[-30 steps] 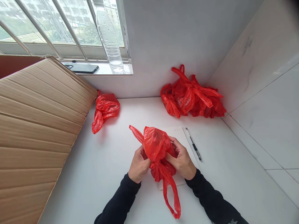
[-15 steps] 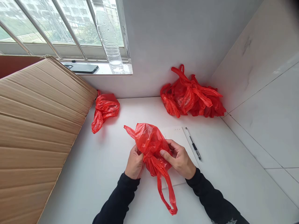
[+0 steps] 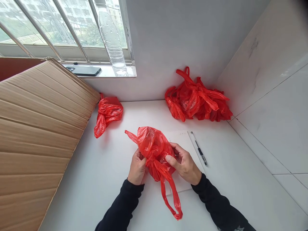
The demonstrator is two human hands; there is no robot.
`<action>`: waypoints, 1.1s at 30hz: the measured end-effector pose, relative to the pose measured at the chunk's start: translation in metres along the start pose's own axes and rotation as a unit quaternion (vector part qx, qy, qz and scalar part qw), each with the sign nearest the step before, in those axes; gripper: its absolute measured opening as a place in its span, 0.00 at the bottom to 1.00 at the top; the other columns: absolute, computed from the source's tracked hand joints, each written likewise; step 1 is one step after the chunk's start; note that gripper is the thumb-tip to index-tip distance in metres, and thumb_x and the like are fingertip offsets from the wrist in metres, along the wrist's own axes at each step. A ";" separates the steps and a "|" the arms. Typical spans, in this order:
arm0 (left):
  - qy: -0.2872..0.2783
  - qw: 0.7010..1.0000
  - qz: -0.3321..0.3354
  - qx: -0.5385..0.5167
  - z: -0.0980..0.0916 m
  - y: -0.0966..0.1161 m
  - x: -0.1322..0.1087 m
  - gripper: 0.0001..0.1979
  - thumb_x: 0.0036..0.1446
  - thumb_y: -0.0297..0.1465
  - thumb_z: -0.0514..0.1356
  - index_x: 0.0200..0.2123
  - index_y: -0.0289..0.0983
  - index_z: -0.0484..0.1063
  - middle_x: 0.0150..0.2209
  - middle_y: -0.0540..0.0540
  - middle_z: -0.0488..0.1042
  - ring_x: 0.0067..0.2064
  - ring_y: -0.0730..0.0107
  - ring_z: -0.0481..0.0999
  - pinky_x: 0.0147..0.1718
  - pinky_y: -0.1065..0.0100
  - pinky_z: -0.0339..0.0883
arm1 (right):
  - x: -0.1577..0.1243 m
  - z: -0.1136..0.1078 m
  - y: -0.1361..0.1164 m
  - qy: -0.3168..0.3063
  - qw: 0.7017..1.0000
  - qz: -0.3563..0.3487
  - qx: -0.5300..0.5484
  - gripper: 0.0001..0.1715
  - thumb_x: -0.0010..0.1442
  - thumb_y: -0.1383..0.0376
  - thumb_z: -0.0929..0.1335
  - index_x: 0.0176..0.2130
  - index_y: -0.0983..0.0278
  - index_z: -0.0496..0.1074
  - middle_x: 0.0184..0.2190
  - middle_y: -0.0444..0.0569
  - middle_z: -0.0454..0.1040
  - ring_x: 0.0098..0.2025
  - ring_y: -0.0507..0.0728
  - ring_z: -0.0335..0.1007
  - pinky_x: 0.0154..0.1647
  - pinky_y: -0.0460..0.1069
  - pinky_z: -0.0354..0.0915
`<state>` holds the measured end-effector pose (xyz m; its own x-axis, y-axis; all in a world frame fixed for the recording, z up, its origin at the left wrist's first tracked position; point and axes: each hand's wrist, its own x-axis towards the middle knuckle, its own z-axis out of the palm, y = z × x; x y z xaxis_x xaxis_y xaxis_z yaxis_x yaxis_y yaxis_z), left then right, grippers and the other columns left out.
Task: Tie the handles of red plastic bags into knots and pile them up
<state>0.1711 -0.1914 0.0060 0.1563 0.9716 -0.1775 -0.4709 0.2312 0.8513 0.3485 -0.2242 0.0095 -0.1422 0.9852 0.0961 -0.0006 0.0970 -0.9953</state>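
Between my hands is a knotted red plastic bag point(image 3: 154, 144), with a long handle loop hanging toward me and a shorter end sticking out to the upper left. My left hand point(image 3: 137, 168) grips its left side near the knot, thumb on top. On the right side, my right hand point(image 3: 185, 163) is closed around the bag, thumb in front and fingers partly hidden behind. What the bag contains is hidden. Beneath it lies a white sheet of paper point(image 3: 184, 144), and a black-and-clear pen point(image 3: 199, 148) rests along its right edge.
A large cardboard box point(image 3: 43, 128) takes up the left side. Beside it sits another red bag point(image 3: 109, 112); several more form a red pile point(image 3: 198, 99) against the back wall. On the sill are a phone point(image 3: 85, 70) and a clear bottle point(image 3: 112, 40). A tiled wall bounds the right.
The bag has shifted slightly left between my hands. My left hand has moved a little left with it, while the right hand stays nearly in place.
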 end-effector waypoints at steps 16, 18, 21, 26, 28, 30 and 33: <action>-0.039 0.997 -0.001 0.062 0.003 0.002 -0.001 0.26 0.40 0.36 0.76 0.44 0.32 0.77 0.41 0.36 0.81 0.40 0.48 0.81 0.36 0.55 0.77 | 0.001 0.003 0.007 0.003 0.999 -0.016 0.028 0.22 0.66 0.59 0.69 0.57 0.58 0.69 0.46 0.50 0.77 0.48 0.59 0.74 0.54 0.56 0.70; -0.032 0.998 -0.004 0.055 0.002 0.002 -0.001 0.26 0.40 0.36 0.76 0.43 0.32 0.77 0.40 0.37 0.81 0.39 0.49 0.81 0.36 0.55 0.77 | 0.000 0.004 0.007 0.005 0.999 -0.017 0.027 0.22 0.66 0.59 0.69 0.57 0.59 0.69 0.47 0.50 0.78 0.48 0.59 0.74 0.55 0.56 0.70; -0.028 0.998 -0.009 0.056 0.003 0.003 -0.002 0.26 0.40 0.36 0.76 0.42 0.32 0.77 0.39 0.37 0.81 0.38 0.49 0.81 0.35 0.56 0.77 | -0.001 0.004 0.007 0.010 0.999 -0.015 0.028 0.22 0.65 0.59 0.69 0.57 0.59 0.69 0.46 0.50 0.78 0.48 0.59 0.75 0.54 0.55 0.70; -0.050 0.997 -0.010 0.061 0.005 0.004 -0.003 0.30 0.42 0.37 0.75 0.49 0.33 0.76 0.46 0.35 0.80 0.43 0.47 0.80 0.41 0.51 0.77 | -0.001 0.003 0.006 0.020 0.999 -0.008 0.030 0.20 0.65 0.59 0.69 0.56 0.58 0.70 0.43 0.49 0.78 0.45 0.59 0.75 0.51 0.54 0.72; -0.055 0.996 -0.008 0.067 0.004 0.003 -0.003 0.28 0.43 0.37 0.74 0.49 0.33 0.76 0.45 0.35 0.80 0.42 0.48 0.80 0.42 0.51 0.77 | -0.001 0.002 0.006 0.022 0.999 -0.008 0.028 0.20 0.65 0.60 0.70 0.56 0.58 0.70 0.43 0.49 0.78 0.45 0.59 0.75 0.50 0.54 0.72; -0.049 0.996 -0.006 0.074 0.002 0.001 -0.003 0.26 0.44 0.37 0.74 0.46 0.32 0.77 0.43 0.35 0.81 0.39 0.51 0.81 0.38 0.54 0.77 | -0.001 0.002 0.005 0.021 0.999 -0.010 0.024 0.20 0.65 0.60 0.70 0.55 0.58 0.71 0.42 0.48 0.78 0.44 0.58 0.75 0.50 0.54 0.72; -0.031 0.996 0.003 0.078 0.000 -0.002 -0.003 0.22 0.43 0.36 0.74 0.40 0.33 0.77 0.37 0.39 0.81 0.33 0.57 0.80 0.31 0.60 0.76 | -0.001 0.001 0.005 0.020 1.000 -0.012 0.012 0.19 0.65 0.60 0.70 0.55 0.59 0.71 0.39 0.47 0.78 0.42 0.58 0.75 0.50 0.54 0.72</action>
<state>0.1714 -0.1943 0.0046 0.2102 0.9667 -0.1457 -0.3312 0.2107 0.9197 0.3475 -0.2252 0.0046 -0.1031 0.9874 0.1198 -0.0279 0.1176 -0.9927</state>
